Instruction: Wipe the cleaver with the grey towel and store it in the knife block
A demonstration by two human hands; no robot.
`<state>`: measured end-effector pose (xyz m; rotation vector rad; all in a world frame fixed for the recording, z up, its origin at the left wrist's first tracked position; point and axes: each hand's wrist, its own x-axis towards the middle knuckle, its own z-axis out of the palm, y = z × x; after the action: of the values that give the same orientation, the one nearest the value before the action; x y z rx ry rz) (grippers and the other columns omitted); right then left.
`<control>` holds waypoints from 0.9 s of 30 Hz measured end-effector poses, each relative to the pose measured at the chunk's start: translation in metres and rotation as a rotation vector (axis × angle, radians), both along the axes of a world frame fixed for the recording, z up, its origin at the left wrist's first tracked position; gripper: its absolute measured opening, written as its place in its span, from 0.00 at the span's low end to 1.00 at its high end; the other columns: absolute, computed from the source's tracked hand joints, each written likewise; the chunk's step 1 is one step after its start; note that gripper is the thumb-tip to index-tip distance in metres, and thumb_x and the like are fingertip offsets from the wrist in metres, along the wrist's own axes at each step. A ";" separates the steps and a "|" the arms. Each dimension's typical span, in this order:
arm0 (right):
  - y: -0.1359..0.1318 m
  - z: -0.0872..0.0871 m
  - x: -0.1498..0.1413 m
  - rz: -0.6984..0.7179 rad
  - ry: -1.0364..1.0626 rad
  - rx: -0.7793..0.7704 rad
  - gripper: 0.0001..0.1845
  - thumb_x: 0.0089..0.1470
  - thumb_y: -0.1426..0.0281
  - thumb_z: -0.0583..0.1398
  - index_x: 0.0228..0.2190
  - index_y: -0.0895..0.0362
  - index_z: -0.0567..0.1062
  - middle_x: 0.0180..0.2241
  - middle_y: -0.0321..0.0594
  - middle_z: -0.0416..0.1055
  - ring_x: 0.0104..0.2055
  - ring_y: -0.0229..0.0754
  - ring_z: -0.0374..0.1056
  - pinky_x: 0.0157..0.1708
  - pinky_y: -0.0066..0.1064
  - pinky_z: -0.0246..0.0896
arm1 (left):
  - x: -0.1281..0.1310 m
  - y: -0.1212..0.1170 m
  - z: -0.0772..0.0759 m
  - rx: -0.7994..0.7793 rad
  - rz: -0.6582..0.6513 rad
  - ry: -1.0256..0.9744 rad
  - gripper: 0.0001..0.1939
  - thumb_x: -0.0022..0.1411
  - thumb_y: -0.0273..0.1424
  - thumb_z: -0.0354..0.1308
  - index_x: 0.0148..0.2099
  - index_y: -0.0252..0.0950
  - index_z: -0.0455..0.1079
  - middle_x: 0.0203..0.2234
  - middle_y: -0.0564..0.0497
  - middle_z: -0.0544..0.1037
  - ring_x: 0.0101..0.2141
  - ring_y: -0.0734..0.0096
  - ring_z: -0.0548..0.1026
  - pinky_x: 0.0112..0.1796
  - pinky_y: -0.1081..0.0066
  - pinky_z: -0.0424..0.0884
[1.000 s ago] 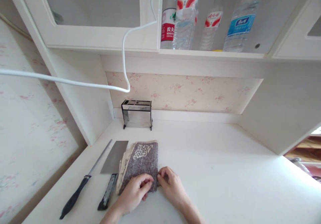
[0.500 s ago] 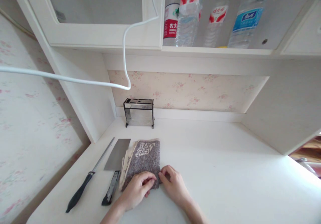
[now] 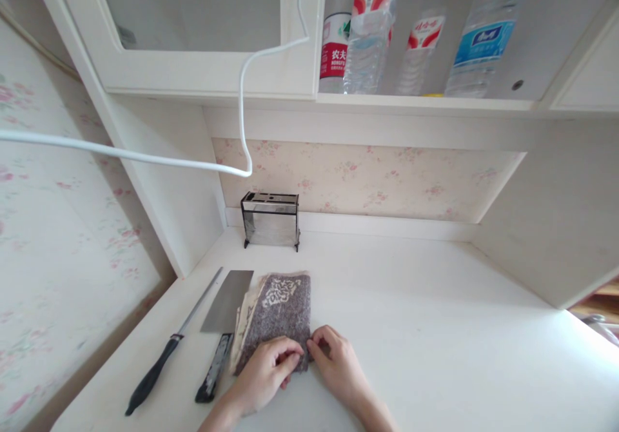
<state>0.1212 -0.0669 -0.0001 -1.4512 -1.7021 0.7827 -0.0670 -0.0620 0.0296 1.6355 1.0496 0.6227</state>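
A folded grey-brown cloth (image 3: 285, 306) with a cream pattern lies on the white counter, its paler layers showing along the left side. My left hand (image 3: 271, 367) rests over its near part, with thumb and fingers pinched near the lower right corner. At the cloth's right edge, the fingertips of my right hand (image 3: 333, 358) are closed on the border. Left of the cloth lies a cleaver (image 3: 227, 300) with a broad grey blade and a dark handle. Farther left is a sharpening steel (image 3: 157, 367) with a black handle.
A metal knife rack (image 3: 271, 222) with black edges stands at the back. Several plastic bottles (image 3: 370, 51) are on the shelf above. A white cable (image 3: 169, 159) crosses in front of the cabinet. Side panels (image 3: 551, 213) bound the counter (image 3: 411, 329).
The whole view has shifted slightly, with things appearing a little lower. Both hands keep nearly the same place at the cloth's right edge.
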 end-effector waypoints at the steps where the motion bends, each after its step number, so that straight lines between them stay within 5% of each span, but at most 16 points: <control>1: 0.000 0.000 0.000 -0.002 0.001 0.001 0.09 0.56 0.67 0.55 0.26 0.55 0.69 0.26 0.35 0.68 0.28 0.37 0.63 0.30 0.26 0.55 | 0.000 0.000 0.000 0.010 -0.002 0.001 0.16 0.63 0.43 0.51 0.41 0.37 0.73 0.30 0.52 0.72 0.23 0.77 0.69 0.25 0.77 0.65; 27: -0.008 0.006 -0.002 -0.006 0.015 -0.051 0.12 0.55 0.65 0.56 0.23 0.56 0.69 0.21 0.33 0.64 0.22 0.34 0.56 0.23 0.26 0.48 | 0.002 0.001 -0.002 -0.020 0.025 -0.005 0.20 0.61 0.47 0.52 0.41 0.37 0.74 0.26 0.52 0.71 0.22 0.76 0.67 0.22 0.77 0.64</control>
<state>0.1191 -0.0750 0.0058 -1.4805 -1.6770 0.8371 -0.0648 -0.0613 0.0281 1.6048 1.0714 0.6306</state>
